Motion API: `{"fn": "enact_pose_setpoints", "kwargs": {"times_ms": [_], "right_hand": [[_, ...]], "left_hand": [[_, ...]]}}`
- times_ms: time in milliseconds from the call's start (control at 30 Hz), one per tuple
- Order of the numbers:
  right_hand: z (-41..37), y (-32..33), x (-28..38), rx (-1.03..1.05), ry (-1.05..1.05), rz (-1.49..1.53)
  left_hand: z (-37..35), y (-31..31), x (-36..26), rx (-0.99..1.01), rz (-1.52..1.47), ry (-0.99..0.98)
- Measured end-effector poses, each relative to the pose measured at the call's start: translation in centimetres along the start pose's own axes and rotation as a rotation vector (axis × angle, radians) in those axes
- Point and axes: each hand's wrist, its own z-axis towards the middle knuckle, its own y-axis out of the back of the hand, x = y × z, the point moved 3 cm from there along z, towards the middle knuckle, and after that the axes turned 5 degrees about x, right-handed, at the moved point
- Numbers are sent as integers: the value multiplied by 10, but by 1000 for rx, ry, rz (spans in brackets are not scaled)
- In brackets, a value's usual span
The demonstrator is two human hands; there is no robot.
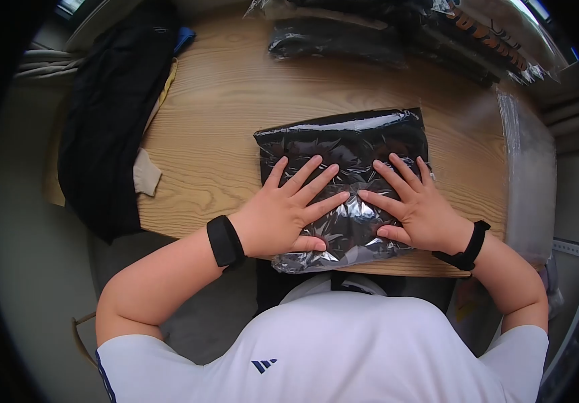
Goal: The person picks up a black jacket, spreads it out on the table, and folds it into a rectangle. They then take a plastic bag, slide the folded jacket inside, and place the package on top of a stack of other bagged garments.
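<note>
A clear plastic bag with folded black cloth inside (343,148) lies flat at the front edge of the table, its near end creased and shiny. My left hand (282,211) rests on the bag's left half, palm down with fingers spread. On the right half lies my right hand (414,205), flat as well, its fingers apart and pointing away from me. The two index fingertips almost meet near the bag's middle. Neither hand grasps anything. What the cloth inside is cannot be made out beyond its black colour.
Black garments (111,114) hang over the table's left edge, a cream cuff (146,173) poking out. Bagged dark items (336,40) lie along the back, more (477,40) at the back right. A stack of clear plastic bags (530,174) covers the right edge of the wooden table (209,134).
</note>
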Motion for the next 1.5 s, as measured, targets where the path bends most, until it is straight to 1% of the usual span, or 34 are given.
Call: {"fn": "enact_pose_setpoints", "kwargs": {"times_ms": [200,400,467,567,600,667,733,767,800,867,900,933,967,1000,1067,1100,1133,1200,1233,1300,1333,1400,1500], "right_hand": [[2,-4,-4,8,14,64],[0,-6,-4,-1,12,53],[-1,-5,-4,31,2,31],[-4,15,-11,64,66,169],[-6,26,-7,53,16,174],[-21,44,16,-177,-59,-64],[-37,48,44,-285,-59,-69],[-43,41,55,-327,-67,27],[-48,33,65,-320,-92,134],[-51,16,76,-367,-123,150],[-50,8,77,-363,-122,160],[-47,3,75,-435,-143,176],[-44,0,73,-511,-162,189],[-43,-3,74,-514,-160,193],[-40,-8,73,-543,-176,190],[-39,-11,72,-551,-187,191],[-38,-14,73,-568,-189,194],[-38,-16,72,-592,-207,187],[-39,-16,72,-603,-194,199],[-39,-15,70,-607,-187,272],[-41,-17,66,-614,-196,266],[-45,-23,57,-613,-158,503],[-62,-22,49,-647,-144,432]], "left_hand": [[3,0,2,30,-60,3],[1,-3,2,4,-27,3],[1,-9,4,-29,-3,-3],[2,-10,6,-17,-7,4],[2,-10,7,-4,-35,6],[2,-8,8,-5,-43,11],[2,-3,13,6,-206,-8],[0,1,14,-10,-296,-21],[-2,4,18,-44,-353,-45],[-8,11,20,-111,-457,-72],[-12,15,22,-155,-472,-50],[-17,19,24,-202,-487,-28],[-27,29,19,-316,-307,24],[-36,43,14,-501,-242,-31],[-55,55,-14,-538,-154,-2],[-59,50,-31,-548,-180,-13],[-61,39,-48,-463,-188,26],[-61,19,-73,-400,-85,189],[-62,9,-78,-406,-81,172],[-63,-10,-77,-456,-14,253],[-62,-17,-74,-459,-10,241],[-62,-20,-70,-452,-59,215],[-65,-19,-57,-449,-87,174]]}}
